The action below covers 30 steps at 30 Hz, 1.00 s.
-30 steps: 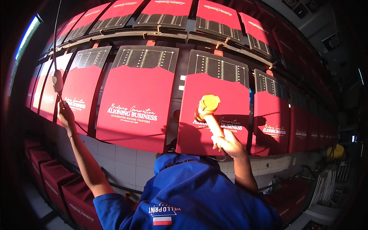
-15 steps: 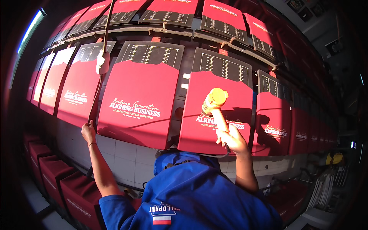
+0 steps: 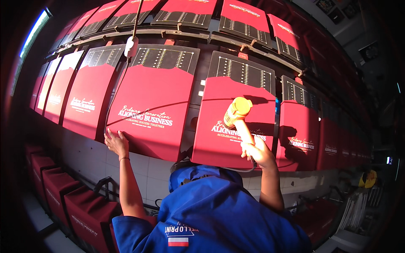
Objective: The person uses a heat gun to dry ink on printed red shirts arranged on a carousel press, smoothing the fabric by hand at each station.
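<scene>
Cord (image 3: 128, 61) hangs farther right, left hand (image 3: 117, 144) spread

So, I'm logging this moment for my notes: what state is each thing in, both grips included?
Left grip: open, fingers spread at a cloth's lower edge.
Right grip: closed round the yellow tool's handle.
Yellow tool: held up; on or off, cannot tell.
Cord: hanging, lower part bowed.
White block: hanging on the cord.
Red cloths: spread on boards, printed.
Black boards: partly covered, one end bare.
</scene>
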{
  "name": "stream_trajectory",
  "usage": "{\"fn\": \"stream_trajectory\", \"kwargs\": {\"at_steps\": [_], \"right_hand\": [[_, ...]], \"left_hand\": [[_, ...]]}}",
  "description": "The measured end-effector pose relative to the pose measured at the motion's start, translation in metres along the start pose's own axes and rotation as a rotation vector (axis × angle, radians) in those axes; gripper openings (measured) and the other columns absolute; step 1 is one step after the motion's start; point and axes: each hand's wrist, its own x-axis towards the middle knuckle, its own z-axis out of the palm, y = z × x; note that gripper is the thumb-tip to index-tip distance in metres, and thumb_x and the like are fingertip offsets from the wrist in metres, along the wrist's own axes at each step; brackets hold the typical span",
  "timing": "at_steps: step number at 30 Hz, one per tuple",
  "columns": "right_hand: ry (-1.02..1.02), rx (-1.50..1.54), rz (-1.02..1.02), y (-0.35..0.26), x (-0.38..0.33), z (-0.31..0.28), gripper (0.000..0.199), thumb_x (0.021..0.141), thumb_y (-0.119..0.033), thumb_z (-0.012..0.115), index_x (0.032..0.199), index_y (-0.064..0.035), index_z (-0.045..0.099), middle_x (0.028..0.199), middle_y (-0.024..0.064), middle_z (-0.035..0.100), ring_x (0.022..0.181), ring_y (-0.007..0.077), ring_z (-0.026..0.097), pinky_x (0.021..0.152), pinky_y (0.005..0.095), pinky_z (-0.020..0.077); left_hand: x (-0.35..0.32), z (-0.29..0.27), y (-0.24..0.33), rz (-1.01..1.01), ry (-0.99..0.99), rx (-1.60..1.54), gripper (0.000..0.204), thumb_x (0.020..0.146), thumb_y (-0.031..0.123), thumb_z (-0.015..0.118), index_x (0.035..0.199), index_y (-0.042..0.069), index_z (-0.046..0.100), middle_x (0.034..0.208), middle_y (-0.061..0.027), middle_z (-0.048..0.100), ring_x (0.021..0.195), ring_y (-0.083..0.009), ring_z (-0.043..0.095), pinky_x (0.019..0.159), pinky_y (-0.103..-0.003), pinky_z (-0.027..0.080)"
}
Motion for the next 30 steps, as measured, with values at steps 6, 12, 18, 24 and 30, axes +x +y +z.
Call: {"fn": "stream_trajectory", "kwargs": {"at_steps": [6,12,18,24,30], "right_hand": [[-0.013,0.016,0.017,0.003,-0.001,-0.014,0.014,0.089,-0.014,0.058,0.091,-0.0003,0.057,0.069,0.0048,0.06,0.056,0.0087,0.056,0.05,0.0217,0.045],[0.055,-0.004,0.031,0.001,-0.008,-0.009,0.018,0.089,-0.016,0.06,0.094,0.0009,0.057,0.069,0.0057,0.06,0.058,0.0106,0.058,0.05,0.022,0.0454],[-0.008,0.019,0.077,0.006,-0.013,-0.02,0.019,0.09,-0.017,0.062,0.097,0.0006,0.057,0.069,0.0052,0.061,0.058,0.0092,0.059,0.05,0.0227,0.0452],[-0.029,0.032,0.094,0.01,-0.015,-0.03,0.019,0.089,-0.016,0.062,0.095,0.001,0.058,0.07,0.0054,0.062,0.059,0.0105,0.06,0.05,0.0237,0.0458],[-0.016,-0.011,0.075,0.005,-0.016,-0.036,0.019,0.089,-0.016,0.06,0.095,0.0013,0.057,0.069,0.0063,0.062,0.059,0.0109,0.059,0.05,0.0239,0.0458]], "left_hand": [[-0.087,-0.008,0.059,-0.112,-0.08,-0.075,0.06,0.097,0.044,0.046,0.147,0.012,0.034,0.155,-0.0171,0.025,0.144,-0.0389,0.019,0.109,-0.058,0.026],[-0.101,-0.014,0.07,-0.102,-0.06,-0.139,0.058,0.096,0.04,0.049,0.145,0.012,0.037,0.155,-0.0161,0.027,0.143,-0.039,0.02,0.109,-0.056,0.029],[-0.1,-0.011,0.067,-0.043,0.026,-0.191,0.056,0.095,0.036,0.052,0.142,0.008,0.042,0.152,-0.0187,0.031,0.14,-0.0413,0.023,0.112,-0.052,0.027],[-0.1,-0.007,0.064,-0.02,0.039,-0.193,0.055,0.095,0.036,0.052,0.14,0.006,0.044,0.15,-0.021,0.033,0.14,-0.0429,0.023,0.114,-0.048,0.024],[-0.101,-0.004,0.063,-0.029,0.048,-0.19,0.055,0.095,0.036,0.053,0.14,0.006,0.044,0.15,-0.0208,0.034,0.139,-0.0429,0.024,0.114,-0.048,0.024]]}}
